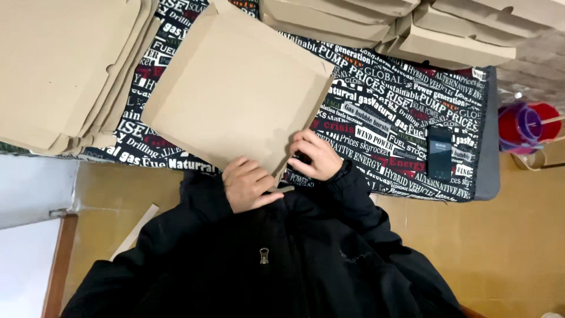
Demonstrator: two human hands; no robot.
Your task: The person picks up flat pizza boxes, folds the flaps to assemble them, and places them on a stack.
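Observation:
A flat brown cardboard box point(235, 88), square and turned like a diamond, lies on a table covered with a black cloth printed with white lettering point(388, 118). My left hand point(247, 182) rests on the box's near corner with fingers curled over the edge. Just to the right of that same corner, my right hand point(318, 156) pinches the box's near right edge. Both sleeves are black.
A stack of flat cardboard blanks point(59, 70) lies at the left of the table. Folded cardboard boxes point(412, 23) are piled along the far edge. A dark phone point(439, 152) lies on the cloth at right. Red and purple plastic containers point(527, 126) stand beyond the table's right end.

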